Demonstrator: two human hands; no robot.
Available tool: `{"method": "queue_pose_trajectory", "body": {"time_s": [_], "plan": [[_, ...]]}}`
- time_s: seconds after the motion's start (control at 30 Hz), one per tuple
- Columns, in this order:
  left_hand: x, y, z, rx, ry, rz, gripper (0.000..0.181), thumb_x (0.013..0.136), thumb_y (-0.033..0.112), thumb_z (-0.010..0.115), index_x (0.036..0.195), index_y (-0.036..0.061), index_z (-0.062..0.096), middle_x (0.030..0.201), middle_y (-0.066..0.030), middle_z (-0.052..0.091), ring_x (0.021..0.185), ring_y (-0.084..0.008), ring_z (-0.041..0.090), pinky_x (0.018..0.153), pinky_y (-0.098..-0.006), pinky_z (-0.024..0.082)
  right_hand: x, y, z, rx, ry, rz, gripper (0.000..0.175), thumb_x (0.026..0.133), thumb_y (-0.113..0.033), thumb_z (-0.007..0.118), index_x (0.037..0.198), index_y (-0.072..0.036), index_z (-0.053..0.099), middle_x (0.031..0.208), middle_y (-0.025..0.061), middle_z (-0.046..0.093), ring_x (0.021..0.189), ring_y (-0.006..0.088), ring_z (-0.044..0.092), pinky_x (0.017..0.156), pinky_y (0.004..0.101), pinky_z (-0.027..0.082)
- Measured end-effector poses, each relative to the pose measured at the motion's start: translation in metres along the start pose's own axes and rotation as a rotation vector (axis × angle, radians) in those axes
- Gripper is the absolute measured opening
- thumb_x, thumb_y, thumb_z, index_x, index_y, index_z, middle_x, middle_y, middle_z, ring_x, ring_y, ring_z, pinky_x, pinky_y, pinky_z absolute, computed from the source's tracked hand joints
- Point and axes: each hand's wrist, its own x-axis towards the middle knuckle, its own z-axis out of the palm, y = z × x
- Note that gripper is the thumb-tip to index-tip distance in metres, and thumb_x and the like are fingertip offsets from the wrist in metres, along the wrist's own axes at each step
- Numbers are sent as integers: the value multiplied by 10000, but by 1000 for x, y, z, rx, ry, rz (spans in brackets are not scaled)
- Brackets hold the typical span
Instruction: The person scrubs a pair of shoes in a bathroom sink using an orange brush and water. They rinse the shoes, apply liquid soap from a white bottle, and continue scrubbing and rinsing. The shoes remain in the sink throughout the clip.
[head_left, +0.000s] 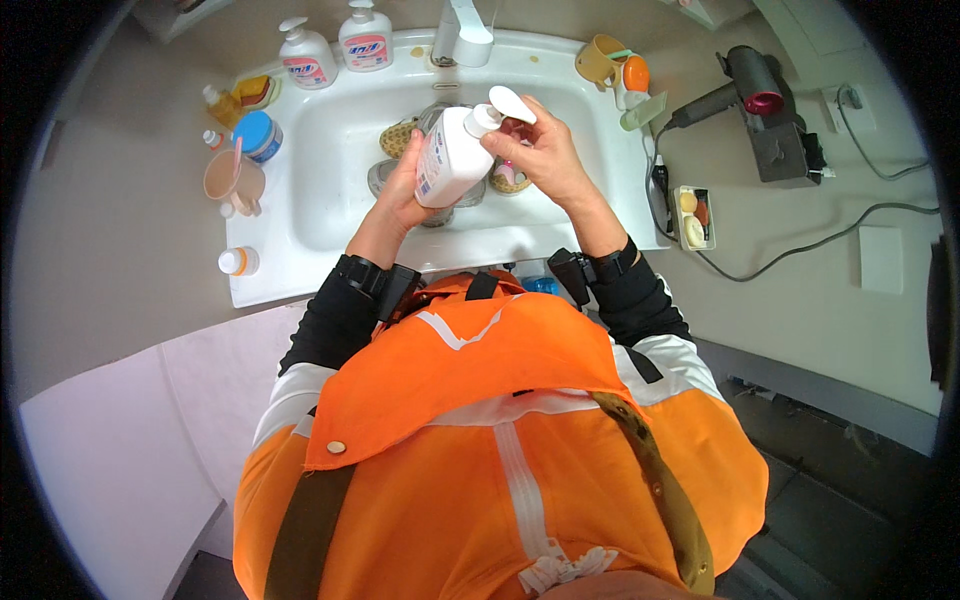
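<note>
A white pump bottle (459, 157) with a printed label is tilted above the sink basin. My left hand (405, 187) grips its body from the left and below. At the top, my right hand (551, 154) has its thumb against the collar, and its fingers curl behind the white pump head (513, 105). Beneath both hands, a brown patterned item (397, 139) and grey see-through items (381, 174) lie in the white sink (322, 165), partly hidden; they look like footwear. A pink piece (508, 171) shows below my right hand.
Two pump bottles (307, 64) stand at the back left, beside the faucet (465, 34). A blue-lidded jar (256, 135), a beige cup (234, 180) and a small capped bottle (238, 261) line the left rim. Rightward are a yellow mug (598, 60), a wall-mounted hair dryer (754, 79) and its cord (795, 255).
</note>
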Motion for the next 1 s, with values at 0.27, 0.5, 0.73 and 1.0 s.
{"method": "queue_pose_trajectory", "body": {"time_s": [0.27,0.5,0.73,1.0], "plan": [[12,-9,5,13,35,-105,570,961,654,287,1304,263,521,1141,-19,633,977,-200,630,713,-390,539,-6,0,-10,-65,73,-80,451,785,-259,767,1162,-57,626,1077,30,553,947,140,531,831,285,447],[23,-19,1,35,-33,-113,589,961,653,289,1316,241,515,1167,-18,630,991,-212,638,719,-399,534,-12,-2,-17,-21,87,-115,471,788,-270,768,1180,-50,627,1014,58,568,955,186,559,866,288,457],[24,-24,3,39,4,-117,575,959,660,279,1302,268,522,1144,-1,638,982,-193,641,698,-380,534,-9,4,-19,-40,76,-120,434,837,-270,721,1178,-26,611,965,47,576,966,173,576,904,294,456],[20,-24,7,72,24,-98,577,970,651,255,1308,260,514,1138,12,639,958,-173,646,668,-330,528,-5,7,-20,30,35,-57,435,843,-269,715,1193,-30,618,1062,63,584,1055,177,562,936,315,446]]}}
